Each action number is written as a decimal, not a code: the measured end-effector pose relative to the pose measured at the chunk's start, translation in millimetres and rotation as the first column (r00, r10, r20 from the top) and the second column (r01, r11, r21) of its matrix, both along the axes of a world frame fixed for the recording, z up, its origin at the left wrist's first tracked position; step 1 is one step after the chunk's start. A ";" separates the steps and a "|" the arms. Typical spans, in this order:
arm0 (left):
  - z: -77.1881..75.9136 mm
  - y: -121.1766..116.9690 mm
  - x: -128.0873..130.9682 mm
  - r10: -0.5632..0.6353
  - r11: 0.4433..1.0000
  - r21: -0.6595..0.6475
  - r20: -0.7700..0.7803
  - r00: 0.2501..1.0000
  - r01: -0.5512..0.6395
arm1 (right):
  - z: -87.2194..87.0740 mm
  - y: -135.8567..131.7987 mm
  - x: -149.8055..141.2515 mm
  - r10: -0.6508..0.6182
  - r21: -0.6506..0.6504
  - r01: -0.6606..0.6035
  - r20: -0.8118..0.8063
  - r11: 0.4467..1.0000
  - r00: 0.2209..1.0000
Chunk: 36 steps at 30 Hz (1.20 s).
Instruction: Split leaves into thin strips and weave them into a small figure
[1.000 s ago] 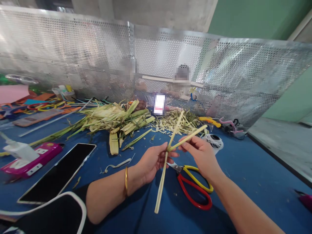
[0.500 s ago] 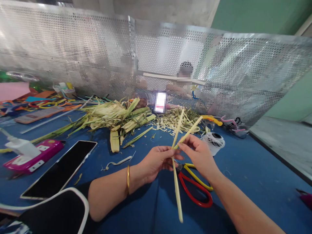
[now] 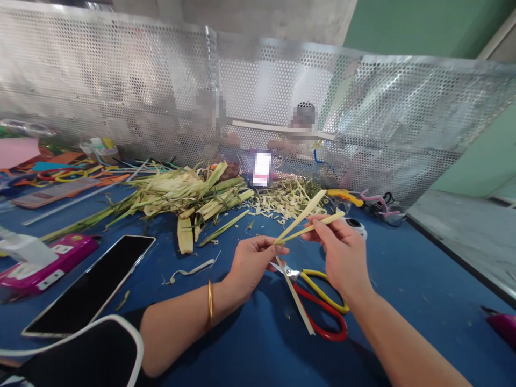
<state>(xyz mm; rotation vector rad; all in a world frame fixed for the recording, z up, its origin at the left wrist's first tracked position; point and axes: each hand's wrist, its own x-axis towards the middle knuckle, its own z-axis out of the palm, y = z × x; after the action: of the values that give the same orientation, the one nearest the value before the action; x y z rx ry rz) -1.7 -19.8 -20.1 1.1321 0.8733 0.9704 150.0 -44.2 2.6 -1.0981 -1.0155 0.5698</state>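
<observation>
My left hand pinches pale green plant strips where they cross, between thumb and fingers. From that pinch one strip runs up and away, and an end hangs down toward me over the table. My right hand grips the other strip, which points up to the right past its fingers. Below both hands lie scissors with one red and one yellow handle, their blades partly behind the strip and my left fingers. Behind my right hand a spool of white thread is mostly hidden.
A heap of leafy stalks and a pile of cut scraps lie at the back before a perforated metal screen. At left are a black phone and a magenta power strip. A yellow cutter lies at back right.
My right hand has moved right and swung its strip lower, toward the right. The strips have turned clockwise in my left hand, and the scissors' blades show more.
</observation>
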 end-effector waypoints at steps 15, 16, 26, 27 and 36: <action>4.4 0.8 -2.1 0.011 0.987 -0.159 0.077 0.997 0.001 | 3.7 -3.9 -1.3 0.126 -0.044 -0.123 0.090 0.991 0.988; 4.6 0.7 -1.9 0.012 0.986 -0.164 0.074 0.997 0.000 | 3.9 -3.9 -1.1 0.126 -0.047 -0.123 0.088 0.991 0.988; 5.6 0.9 -2.8 -0.021 0.984 -0.173 0.076 0.997 0.034 | 4.7 -3.5 -2.2 0.132 -0.015 -0.132 0.032 0.991 0.991; 5.5 0.8 -3.0 -0.031 0.983 -0.177 0.075 0.997 0.044 | 4.7 -3.7 -2.0 0.128 -0.009 -0.127 0.040 0.992 0.991; 3.2 1.6 -3.6 -0.087 0.974 -0.204 0.076 0.993 0.101 | 11.6 -5.7 1.7 0.165 0.034 -0.167 0.056 0.985 0.985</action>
<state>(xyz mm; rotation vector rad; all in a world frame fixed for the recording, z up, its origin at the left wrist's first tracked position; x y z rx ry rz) -5.3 -18.2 -16.9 0.9490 0.8384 0.8147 151.7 -49.9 14.3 -1.0046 -1.1671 0.6557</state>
